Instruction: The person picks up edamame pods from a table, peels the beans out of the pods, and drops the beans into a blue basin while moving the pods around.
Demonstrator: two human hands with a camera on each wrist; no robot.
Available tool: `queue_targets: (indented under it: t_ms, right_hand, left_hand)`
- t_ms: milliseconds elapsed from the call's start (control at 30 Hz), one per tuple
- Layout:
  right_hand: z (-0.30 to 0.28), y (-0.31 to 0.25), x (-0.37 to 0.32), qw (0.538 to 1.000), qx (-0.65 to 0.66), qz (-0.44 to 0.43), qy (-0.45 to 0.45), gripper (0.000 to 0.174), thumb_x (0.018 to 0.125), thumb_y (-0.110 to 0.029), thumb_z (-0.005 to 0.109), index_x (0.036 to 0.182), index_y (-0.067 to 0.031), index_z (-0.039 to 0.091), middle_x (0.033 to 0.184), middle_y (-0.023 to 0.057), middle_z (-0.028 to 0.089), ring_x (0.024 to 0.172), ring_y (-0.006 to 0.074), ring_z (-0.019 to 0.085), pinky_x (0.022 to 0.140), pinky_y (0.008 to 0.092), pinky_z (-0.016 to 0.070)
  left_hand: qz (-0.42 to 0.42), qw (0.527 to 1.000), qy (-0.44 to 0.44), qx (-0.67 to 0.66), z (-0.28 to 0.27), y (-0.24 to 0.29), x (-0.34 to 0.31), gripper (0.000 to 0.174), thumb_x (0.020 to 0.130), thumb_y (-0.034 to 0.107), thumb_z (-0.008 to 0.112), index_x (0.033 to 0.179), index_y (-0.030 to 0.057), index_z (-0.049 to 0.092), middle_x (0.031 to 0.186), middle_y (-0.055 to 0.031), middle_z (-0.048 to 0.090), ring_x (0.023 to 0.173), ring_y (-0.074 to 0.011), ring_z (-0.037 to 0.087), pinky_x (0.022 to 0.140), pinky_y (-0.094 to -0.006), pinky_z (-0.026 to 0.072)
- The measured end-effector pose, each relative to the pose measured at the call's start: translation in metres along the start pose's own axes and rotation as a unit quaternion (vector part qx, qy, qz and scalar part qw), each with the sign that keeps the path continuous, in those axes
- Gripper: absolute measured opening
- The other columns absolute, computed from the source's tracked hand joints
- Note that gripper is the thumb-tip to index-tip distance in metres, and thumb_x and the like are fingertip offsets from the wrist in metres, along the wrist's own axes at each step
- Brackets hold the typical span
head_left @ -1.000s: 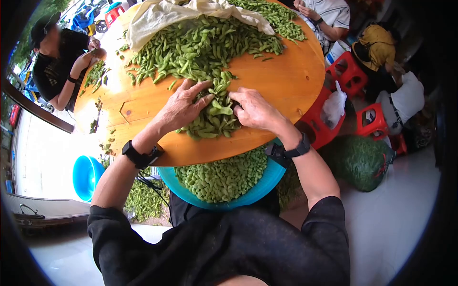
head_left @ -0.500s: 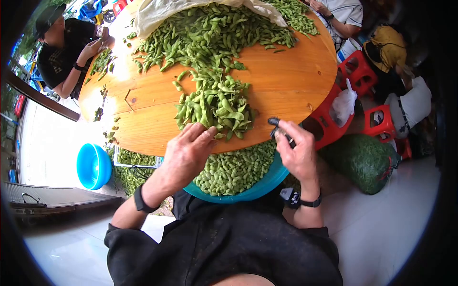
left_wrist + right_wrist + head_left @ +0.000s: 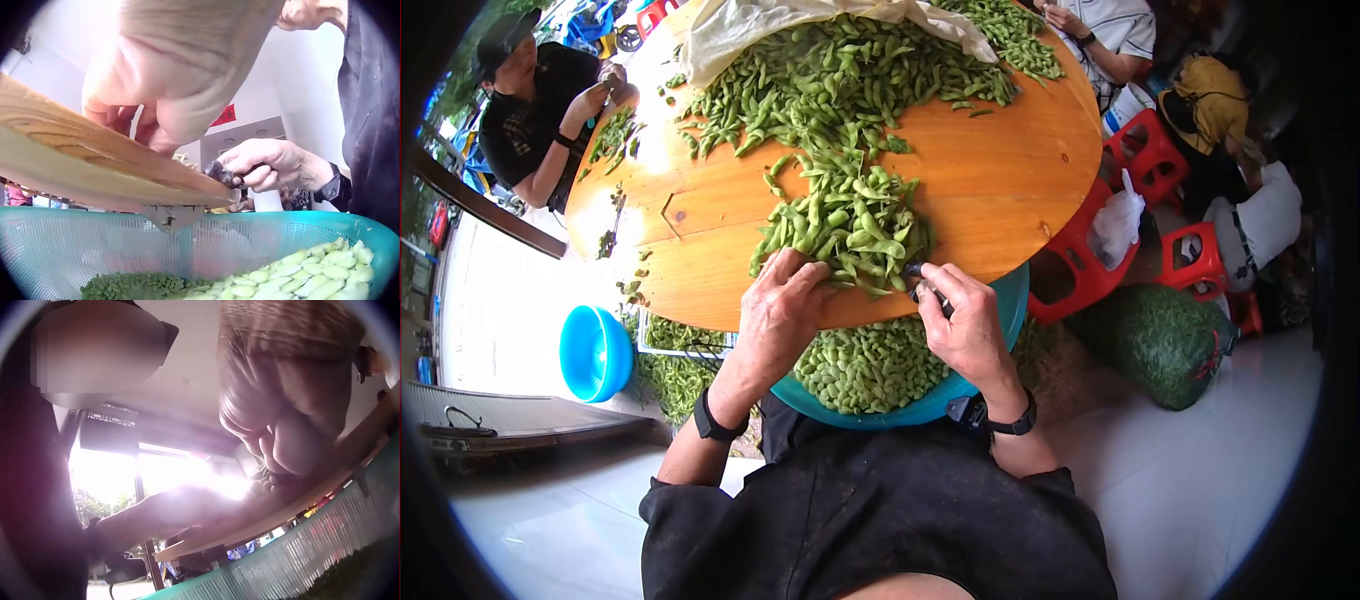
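Green soybean pods (image 3: pixel 855 225) lie in a loose pile near the front edge of the round wooden table (image 3: pixel 990 195). My left hand (image 3: pixel 778 310) rests at the pile's near left side, its fingers bent down onto the tabletop. Whether they pinch a pod, I cannot tell. On the pile's right is my right hand (image 3: pixel 962 325), thumb and forefinger apart and black covers (image 3: pixel 916 268) on their tips. Below both hands, a teal mesh basket (image 3: pixel 312 217) holds pale green shelled beans (image 3: pixel 325 275).
A large heap of pods (image 3: pixel 840 90) lies farther back, partly under a whitish cloth (image 3: pixel 740 40). Across the table sits a person (image 3: pixel 530 110) in black. Red stools (image 3: pixel 1150 155) and a full green sack (image 3: pixel 1160 340) stand at right, a blue basin (image 3: pixel 595 352) at left.
Both hands were among the pods, then drew back toward me, with the right swinging out over the table edge. Now the right hand has come back in beside the pile; the left shifted slightly left.
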State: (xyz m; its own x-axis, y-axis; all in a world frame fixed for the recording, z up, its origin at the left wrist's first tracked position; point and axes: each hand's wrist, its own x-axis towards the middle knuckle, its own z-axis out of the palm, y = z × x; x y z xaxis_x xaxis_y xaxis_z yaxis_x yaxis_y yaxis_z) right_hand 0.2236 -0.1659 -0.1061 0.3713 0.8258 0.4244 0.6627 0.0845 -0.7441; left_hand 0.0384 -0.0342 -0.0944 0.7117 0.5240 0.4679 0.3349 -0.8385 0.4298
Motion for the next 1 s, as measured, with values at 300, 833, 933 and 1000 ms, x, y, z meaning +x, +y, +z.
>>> queue_targets:
  t_ms: [300,833,933,1000]
  right_hand:
    - [-0.003,-0.022,-0.019,0.999,-0.006,-0.031,-0.006,0.023,0.086,0.004,0.059,0.109,0.0052,0.06,0.081,0.0162,0.058,0.064,0.0288,0.06,0.055,0.0354,0.0475]
    - [-0.008,-0.032,-0.02,0.846,0.465,0.239,-0.105,0.025,0.095,-0.003,0.058,0.117,0.0089,0.059,0.086,0.0001,0.053,0.06,0.0026,0.048,0.048,0.0202,0.0394]
    - [-0.008,-0.029,-0.02,0.882,0.408,0.212,-0.101,0.024,0.094,-0.001,0.058,0.115,0.0103,0.059,0.088,0.0009,0.053,0.061,0.0036,0.051,0.048,0.0204,0.0403]
    - [-0.011,-0.031,-0.02,0.887,0.409,0.191,-0.099,0.022,0.094,0.0,0.058,0.112,0.0112,0.06,0.086,0.0009,0.054,0.061,0.0044,0.052,0.049,0.0205,0.0412]
  left_hand:
    - [-0.106,0.984,0.088,-0.113,0.006,0.005,-0.003,0.019,0.084,-0.001,0.07,0.102,-0.0001,0.063,0.085,-0.0103,0.068,0.068,-0.0148,0.066,0.061,-0.0271,0.0514]
    - [-0.21,0.863,0.016,-0.459,0.022,0.051,-0.024,0.007,0.09,0.003,0.068,0.094,0.002,0.062,0.079,0.0051,0.058,0.069,-0.0015,0.05,0.059,-0.0189,0.0419]
    - [-0.245,0.831,-0.004,-0.5,0.02,0.051,-0.025,0.007,0.09,0.005,0.069,0.093,0.0021,0.063,0.078,0.0056,0.058,0.068,-0.0014,0.05,0.059,-0.0184,0.041]
    - [-0.284,0.784,-0.024,-0.552,0.015,0.052,-0.025,0.007,0.09,0.006,0.069,0.093,0.0022,0.063,0.077,0.0058,0.058,0.067,-0.0014,0.05,0.058,-0.018,0.0407]
